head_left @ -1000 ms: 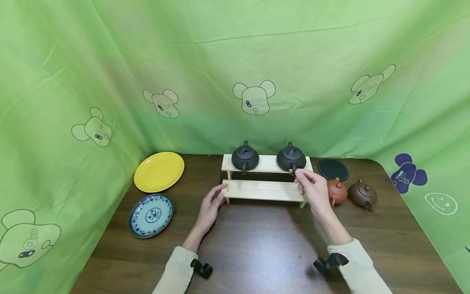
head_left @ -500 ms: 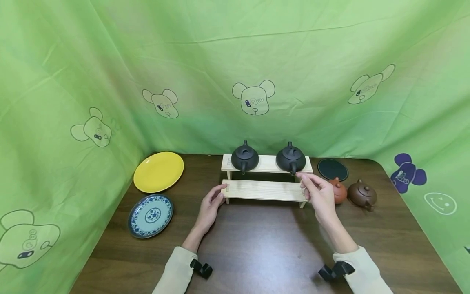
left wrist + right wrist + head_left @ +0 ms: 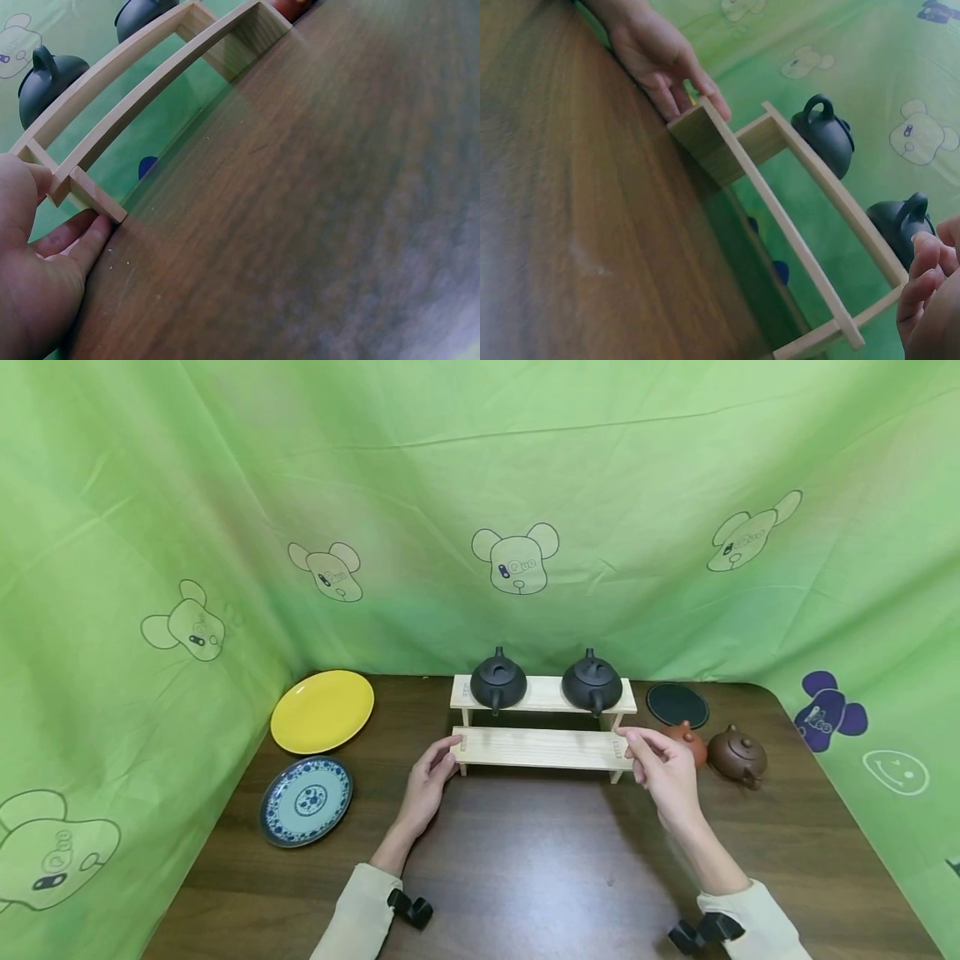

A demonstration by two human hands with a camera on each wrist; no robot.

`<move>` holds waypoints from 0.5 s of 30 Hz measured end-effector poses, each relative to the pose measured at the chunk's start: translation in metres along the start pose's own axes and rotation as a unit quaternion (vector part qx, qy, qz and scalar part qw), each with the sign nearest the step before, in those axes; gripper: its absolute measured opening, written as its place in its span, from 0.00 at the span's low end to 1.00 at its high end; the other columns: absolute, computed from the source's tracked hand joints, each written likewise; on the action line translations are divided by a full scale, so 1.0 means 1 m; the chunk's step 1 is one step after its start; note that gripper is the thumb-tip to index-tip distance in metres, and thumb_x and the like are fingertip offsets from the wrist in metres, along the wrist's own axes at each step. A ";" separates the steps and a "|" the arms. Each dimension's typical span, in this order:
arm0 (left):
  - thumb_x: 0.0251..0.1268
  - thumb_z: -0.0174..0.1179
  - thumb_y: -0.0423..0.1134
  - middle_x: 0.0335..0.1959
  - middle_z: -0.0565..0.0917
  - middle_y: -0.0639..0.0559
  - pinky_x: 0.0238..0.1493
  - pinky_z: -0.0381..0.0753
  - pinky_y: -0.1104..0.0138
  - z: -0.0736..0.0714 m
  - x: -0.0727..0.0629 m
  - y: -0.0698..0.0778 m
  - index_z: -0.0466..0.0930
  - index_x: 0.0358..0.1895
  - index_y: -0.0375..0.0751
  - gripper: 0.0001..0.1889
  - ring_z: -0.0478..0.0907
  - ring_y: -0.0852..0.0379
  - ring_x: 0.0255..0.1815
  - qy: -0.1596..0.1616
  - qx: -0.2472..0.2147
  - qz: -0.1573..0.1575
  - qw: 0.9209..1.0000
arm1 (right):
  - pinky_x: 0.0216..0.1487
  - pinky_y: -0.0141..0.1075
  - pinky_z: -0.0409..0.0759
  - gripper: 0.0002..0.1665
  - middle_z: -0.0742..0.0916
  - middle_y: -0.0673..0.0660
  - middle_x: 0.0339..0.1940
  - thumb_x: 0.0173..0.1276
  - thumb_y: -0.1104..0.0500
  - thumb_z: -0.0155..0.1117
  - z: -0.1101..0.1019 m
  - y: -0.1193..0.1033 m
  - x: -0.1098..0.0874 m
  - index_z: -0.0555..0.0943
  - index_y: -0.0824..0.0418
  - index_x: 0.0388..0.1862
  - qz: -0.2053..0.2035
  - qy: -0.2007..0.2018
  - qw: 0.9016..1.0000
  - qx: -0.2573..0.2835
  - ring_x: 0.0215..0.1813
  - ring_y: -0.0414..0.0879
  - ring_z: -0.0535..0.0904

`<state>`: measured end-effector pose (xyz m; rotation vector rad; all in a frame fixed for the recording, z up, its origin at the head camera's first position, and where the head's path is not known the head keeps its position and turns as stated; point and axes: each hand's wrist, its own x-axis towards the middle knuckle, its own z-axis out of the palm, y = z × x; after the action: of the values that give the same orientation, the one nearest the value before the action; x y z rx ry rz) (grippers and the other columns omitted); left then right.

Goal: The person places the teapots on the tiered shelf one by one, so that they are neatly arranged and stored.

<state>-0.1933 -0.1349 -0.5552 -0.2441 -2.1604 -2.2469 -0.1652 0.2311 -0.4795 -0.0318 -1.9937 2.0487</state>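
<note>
A two-tier wooden rack (image 3: pixel 536 750) stands at the back of the table. Two black teapots sit on its upper shelf, the left teapot (image 3: pixel 498 685) and the right teapot (image 3: pixel 592 685). My left hand (image 3: pixel 425 787) holds the left end of the lower shelf; in the left wrist view its thumb lies at the shelf end and its fingers touch the leg (image 3: pixel 99 196). My right hand (image 3: pixel 670 781) hovers by the right end of the lower shelf, fingers loosely bent, holding nothing that shows. In the right wrist view its fingers appear near the right teapot's handle (image 3: pixel 913 208).
To the right sit a reddish-brown teapot (image 3: pixel 692 745), partly behind my right hand, and a dark brown teapot (image 3: pixel 737 755). Behind them lies a black round mat (image 3: pixel 678 705). A yellow plate (image 3: pixel 322 712) and a blue-patterned plate (image 3: pixel 307 802) lie left. Green cloth (image 3: pixel 420 627) hangs behind.
My right hand has let go of the right black teapot and moved down and to the right, to the lower shelf's end. My left hand stays on the rack.
</note>
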 end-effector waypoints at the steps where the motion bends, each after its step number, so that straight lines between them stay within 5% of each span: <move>1: 0.90 0.50 0.29 0.79 0.76 0.37 0.74 0.80 0.62 0.000 0.000 0.000 0.77 0.76 0.32 0.20 0.74 0.47 0.77 0.000 0.000 0.000 1.000 | 0.19 0.25 0.67 0.14 0.84 0.52 0.24 0.85 0.65 0.66 -0.002 0.001 -0.002 0.87 0.79 0.53 -0.001 0.003 1.000 -0.002 0.18 0.37 0.71; 8: 0.90 0.50 0.29 0.79 0.76 0.36 0.74 0.80 0.64 0.001 0.000 0.000 0.77 0.76 0.31 0.20 0.73 0.47 0.77 -0.004 -0.002 0.003 1.000 | 0.17 0.25 0.67 0.15 0.84 0.49 0.24 0.85 0.64 0.66 -0.018 0.007 -0.012 0.85 0.80 0.52 0.009 0.010 1.000 -0.016 0.18 0.36 0.71; 15: 0.91 0.50 0.29 0.79 0.76 0.35 0.72 0.80 0.66 0.000 0.000 -0.001 0.77 0.76 0.31 0.20 0.74 0.51 0.76 -0.002 0.003 0.003 1.000 | 0.17 0.28 0.66 0.09 0.85 0.50 0.25 0.84 0.64 0.67 -0.035 0.013 -0.020 0.89 0.69 0.50 0.028 0.012 0.999 -0.010 0.19 0.37 0.71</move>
<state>-0.1937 -0.1349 -0.5566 -0.2554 -2.1639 -2.2386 -0.1409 0.2608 -0.4976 -0.1183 -2.0208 2.0524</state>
